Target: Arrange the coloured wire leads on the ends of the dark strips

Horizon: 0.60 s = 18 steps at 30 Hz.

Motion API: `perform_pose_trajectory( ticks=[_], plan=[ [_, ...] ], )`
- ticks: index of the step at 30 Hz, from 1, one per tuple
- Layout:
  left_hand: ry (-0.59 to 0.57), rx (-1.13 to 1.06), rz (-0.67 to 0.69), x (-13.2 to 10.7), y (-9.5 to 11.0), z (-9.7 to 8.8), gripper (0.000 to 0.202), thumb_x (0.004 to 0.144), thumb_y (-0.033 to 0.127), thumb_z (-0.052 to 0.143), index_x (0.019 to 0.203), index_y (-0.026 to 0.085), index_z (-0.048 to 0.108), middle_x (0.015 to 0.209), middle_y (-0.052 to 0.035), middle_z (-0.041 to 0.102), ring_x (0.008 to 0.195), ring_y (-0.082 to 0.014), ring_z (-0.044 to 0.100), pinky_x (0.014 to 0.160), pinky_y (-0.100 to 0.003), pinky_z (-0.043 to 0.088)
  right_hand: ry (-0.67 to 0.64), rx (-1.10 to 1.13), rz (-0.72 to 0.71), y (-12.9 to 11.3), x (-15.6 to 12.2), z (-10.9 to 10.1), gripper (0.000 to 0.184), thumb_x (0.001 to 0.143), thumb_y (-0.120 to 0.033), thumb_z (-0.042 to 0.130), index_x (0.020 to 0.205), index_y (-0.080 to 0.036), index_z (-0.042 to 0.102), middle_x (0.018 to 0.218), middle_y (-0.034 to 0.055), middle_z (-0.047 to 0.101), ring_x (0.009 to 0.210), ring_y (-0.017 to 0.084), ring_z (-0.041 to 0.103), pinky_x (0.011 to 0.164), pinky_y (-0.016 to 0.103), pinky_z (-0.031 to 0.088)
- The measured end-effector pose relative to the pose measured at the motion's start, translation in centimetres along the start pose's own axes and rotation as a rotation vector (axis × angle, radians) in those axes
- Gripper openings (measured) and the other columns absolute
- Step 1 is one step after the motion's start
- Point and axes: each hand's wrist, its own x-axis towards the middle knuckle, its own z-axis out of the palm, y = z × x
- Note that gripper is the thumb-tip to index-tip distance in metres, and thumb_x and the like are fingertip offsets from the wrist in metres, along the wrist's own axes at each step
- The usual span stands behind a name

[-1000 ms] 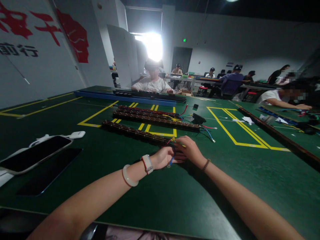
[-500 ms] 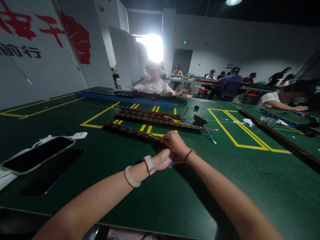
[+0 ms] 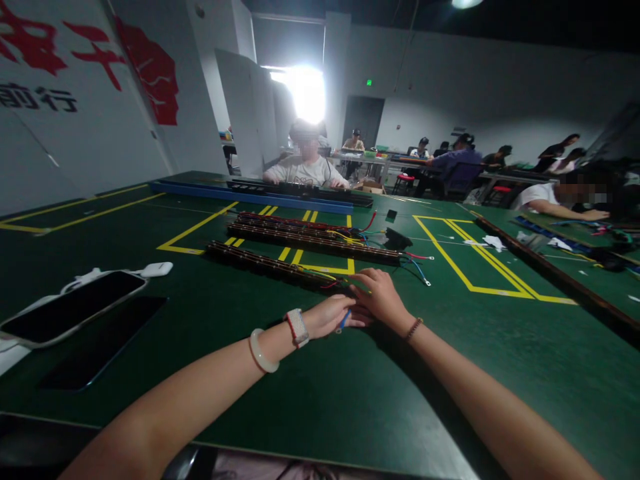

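Observation:
At the near end of a long dark bar [image 3: 260,260] with thin coloured wires, both of my hands meet low over the green table. My left hand [image 3: 330,316] is closed on a blue wire [image 3: 344,321], whose ring terminal hangs below the fingers. Just right of it, my right hand [image 3: 383,297] has its fingers bent round the wires, and its index finger reaches toward the bar's end. Red and yellow wires [image 3: 327,277] run from that end toward the hands. Their far ends are hidden by my fingers.
Behind lie several similar dark bars [image 3: 310,239] with loose ring-ended wires. Two phones [image 3: 107,343] rest on the left. Another long bar [image 3: 560,277] lies at the right. A person [image 3: 307,163] sits opposite, behind a blue rail [image 3: 250,197]; another leans in at the right.
My right hand has moved right and slightly down, away from the bar's end, uncovering the red and yellow wires there. The left hand stays nearly in place with the blue wire.

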Motion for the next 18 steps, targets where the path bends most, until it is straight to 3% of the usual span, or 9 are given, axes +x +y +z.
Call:
perform_pose_trajectory(
  ticks=[5, 9, 11, 15, 18],
  plan=[
    [0.145, 0.543, 0.006, -0.1, 0.7, -0.8, 0.023, 0.087, 0.034, 0.048, 0.080, 0.014, 0.056, 0.056, 0.0018, 0.052, 0.042, -0.0091, 0.045, 0.047, -0.021, 0.034, -0.137, -0.081, 0.082, 2.5, -2.5, 0.0, 0.025, 0.089, -0.030, 0.052, 0.110, -0.024, 0.065, 0.095, 0.0060, 0.063, 0.090, 0.018, 0.055, 0.078, 0.028, 0.036],
    [0.269, 1.020, 0.310, -0.6, 1.5, -1.4, 0.024, 0.080, 0.023, 0.060, 0.058, 0.020, 0.050, 0.049, 0.0033, 0.039, 0.049, -0.0133, 0.044, 0.056, -0.023, 0.034, -0.165, -0.080, 0.105, 2.9, -2.2, 0.1, 0.024, 0.092, -0.027, 0.048, 0.106, -0.025, 0.067, 0.089, 0.0043, 0.064, 0.084, 0.016, 0.056, 0.075, 0.026, 0.036],
    [0.276, 1.126, 0.437, -0.9, 1.7, -1.7, 0.026, 0.076, 0.017, 0.063, 0.056, 0.021, 0.047, 0.050, 0.0037, 0.034, 0.056, -0.0167, 0.047, 0.063, -0.025, 0.034, -0.165, -0.073, 0.115, 2.9, -2.0, 0.2, 0.024, 0.092, -0.027, 0.048, 0.105, -0.025, 0.068, 0.088, 0.0040, 0.064, 0.082, 0.016, 0.056, 0.073, 0.025, 0.036],
    [0.186, 1.183, 0.491, -1.3, 2.1, -2.4, 0.025, 0.071, 0.005, 0.062, 0.057, 0.021, 0.050, 0.052, 0.0037, 0.029, 0.064, -0.0202, 0.048, 0.072, -0.027, 0.032, -0.176, -0.054, 0.119, 3.2, -2.0, 0.2, 0.026, 0.093, -0.027, 0.046, 0.106, -0.025, 0.068, 0.087, 0.0044, 0.063, 0.080, 0.015, 0.056, 0.071, 0.024, 0.037],
    [0.186, 1.223, 0.541, -1.6, 2.5, -2.5, 0.027, 0.069, -0.002, 0.059, 0.055, 0.021, 0.052, 0.053, 0.0028, 0.030, 0.070, -0.0208, 0.048, 0.077, -0.029, 0.031, -0.175, -0.035, 0.117, 3.2, -2.1, 0.3, 0.026, 0.093, -0.027, 0.045, 0.106, -0.024, 0.068, 0.088, 0.0045, 0.063, 0.082, 0.015, 0.056, 0.073, 0.024, 0.037]
  ],
)
